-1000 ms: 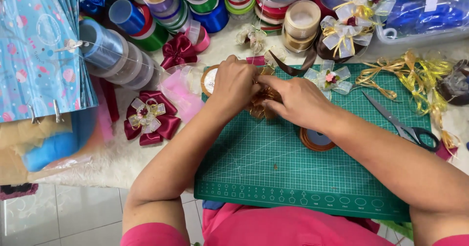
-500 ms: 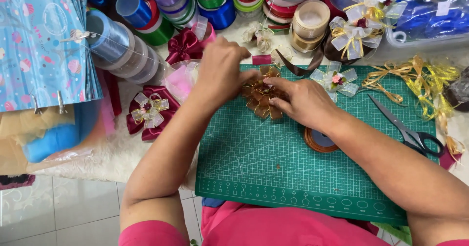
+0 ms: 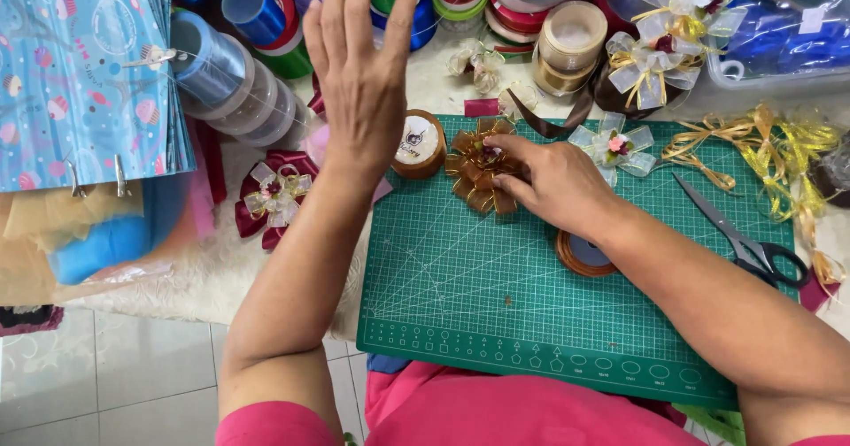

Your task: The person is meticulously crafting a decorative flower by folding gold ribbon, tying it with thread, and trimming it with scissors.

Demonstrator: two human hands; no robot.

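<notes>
Landmark: green cutting mat (image 3: 496,296).

Far left of the mat: stack of blue patterned paper sheets (image 3: 80,65) held by binder clips; beside it, clear spools of blue ribbon (image 3: 226,79). A maroon bow (image 3: 273,198) lies on the white furry rug (image 3: 195,273) just off the mat's left edge. Grey floor tiles (image 3: 106,375) show below the rug.

Left hand (image 3: 359,70): raised above the mat's upper left corner, fingers spread wide, holding nothing.

On the mat's top edge, a small round tape roll (image 3: 418,143) with a white face, just left of the brown-gold bow (image 3: 478,167).

Right hand (image 3: 553,185): on the mat, fingertips pressing on the right side of the brown-gold bow, pinning it flat; fingers half curled, not closed round it. The bow lies at the mat's upper middle. A brown ribbon spool (image 3: 580,253) sits on the mat under the right wrist.

Above the mat: crowded ribbon reels (image 3: 531,3) in many colours. A pale organza bow (image 3: 613,148) lies at the mat's upper right.

Right part of the mat: scissors (image 3: 739,234), blades shut. Loose gold ribbon (image 3: 761,149) trails over the upper right corner. Beyond it, a clear plastic box (image 3: 779,34) holding blue material.
</notes>
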